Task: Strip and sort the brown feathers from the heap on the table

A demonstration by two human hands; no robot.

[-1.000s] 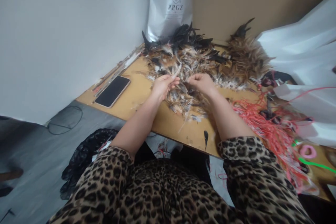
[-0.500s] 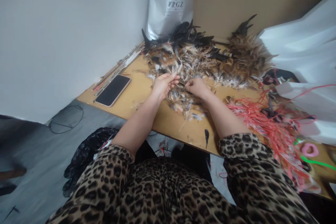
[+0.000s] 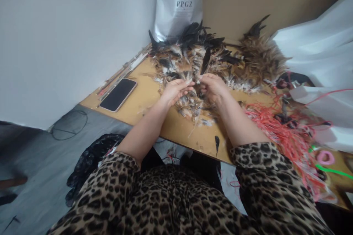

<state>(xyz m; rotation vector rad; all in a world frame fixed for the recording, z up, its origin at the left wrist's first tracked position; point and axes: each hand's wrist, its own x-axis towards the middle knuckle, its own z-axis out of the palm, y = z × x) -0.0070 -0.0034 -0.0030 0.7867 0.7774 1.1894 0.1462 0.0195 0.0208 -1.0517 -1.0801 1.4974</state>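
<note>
A heap of brown, white and black feathers (image 3: pixel 176 58) spreads over the wooden table. My right hand (image 3: pixel 213 87) is closed in a pinch on a dark feather (image 3: pixel 205 61), which points up and away from the fingertips. Just to its left, my left hand (image 3: pixel 178 91) is closed too, thumb against fingers, with a pale feather (image 3: pixel 189 77) at its fingertips. The two hands are close together but apart, above the near part of the heap. A small black feather (image 3: pixel 217 144) lies by the table's front edge.
A phone (image 3: pixel 118 94) lies on the table (image 3: pixel 143 117) at left. Red plastic strips (image 3: pixel 286 132) are piled at right, near a pink ring (image 3: pixel 325 157). A printed silver bag (image 3: pixel 179 7) stands behind the feathers. A black plastic bag (image 3: pixel 88 165) is on the floor.
My right hand has risen from the heap and turned, now with a dark feather upright in its fingers. My left hand has moved slightly right, staying closed.
</note>
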